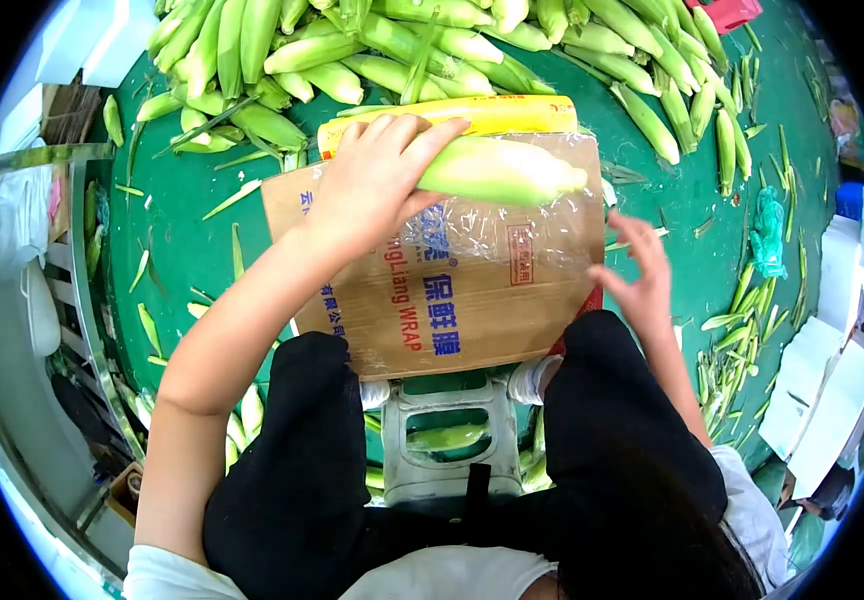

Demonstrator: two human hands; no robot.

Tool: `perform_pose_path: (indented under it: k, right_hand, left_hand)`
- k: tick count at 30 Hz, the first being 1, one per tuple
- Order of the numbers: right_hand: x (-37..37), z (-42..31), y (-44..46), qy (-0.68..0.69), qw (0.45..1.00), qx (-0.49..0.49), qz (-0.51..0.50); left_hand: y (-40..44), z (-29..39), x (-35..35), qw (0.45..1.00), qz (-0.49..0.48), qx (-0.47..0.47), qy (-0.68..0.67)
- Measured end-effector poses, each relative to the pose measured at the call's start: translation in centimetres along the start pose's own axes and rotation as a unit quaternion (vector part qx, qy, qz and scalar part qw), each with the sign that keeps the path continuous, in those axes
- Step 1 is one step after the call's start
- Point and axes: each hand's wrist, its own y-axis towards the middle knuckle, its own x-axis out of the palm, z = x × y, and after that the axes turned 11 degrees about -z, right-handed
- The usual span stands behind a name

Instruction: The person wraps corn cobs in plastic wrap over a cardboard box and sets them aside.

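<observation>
Corn ear [504,170], upper centre, is clasped in the left hand [374,168] over clear film [482,232] while the right hand [646,275] has fingers spread, so wrapping seems under way, the next move likely needing film drawn around it.

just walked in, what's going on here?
Someone's left hand holds an ear of corn over printed cardboard, with clear film across part of it. The right hand, slightly blurred, is at the cardboard's right edge; whether it grips the film is unclear. A yellow roll lies along the far edge, with a heap of corn beyond.
</observation>
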Motion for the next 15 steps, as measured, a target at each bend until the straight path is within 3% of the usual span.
perform_pose_path:
  k: [2, 5, 6, 7, 10, 13, 15]
  right_hand:
    - [3.0, 3.1, -1.7, -0.103, 0.994, -0.032, -0.001]
    - [4.4, 3.0, -1.5, -0.126, 0.99, -0.022, 0.063]
    - [4.4, 2.7, -1.1, -0.147, 0.986, -0.024, 0.08]
    - [3.8, 2.0, 0.0, -0.143, 0.983, -0.047, 0.103]
    - [2.8, -0.7, 2.4, 0.026, 0.983, 0.01, 0.179]
    - [3.5, -5.7, 7.3, -0.061, 0.965, -0.2, 0.161]
    - [7.4, -6.8, 9.4, -0.092, 0.964, -0.229, 0.099]
  left_hand:
    - [-1.3, -0.3, 1.8, 0.997, -0.046, -0.031, -0.054]
    - [-2.4, 0.1, 3.3, 0.99, -0.085, -0.036, -0.103]
    - [-2.6, 0.2, 3.6, 0.992, -0.058, -0.024, -0.113]
    - [-2.9, 0.2, 4.3, 0.992, -0.031, -0.009, -0.122]
    - [-3.0, 0.0, 4.9, 0.99, -0.002, 0.003, -0.144]
    - [-2.0, 0.6, 4.6, 0.986, -0.026, -0.005, -0.163]
    - [-1.4, 0.9, 4.3, 0.982, -0.053, -0.024, -0.182]
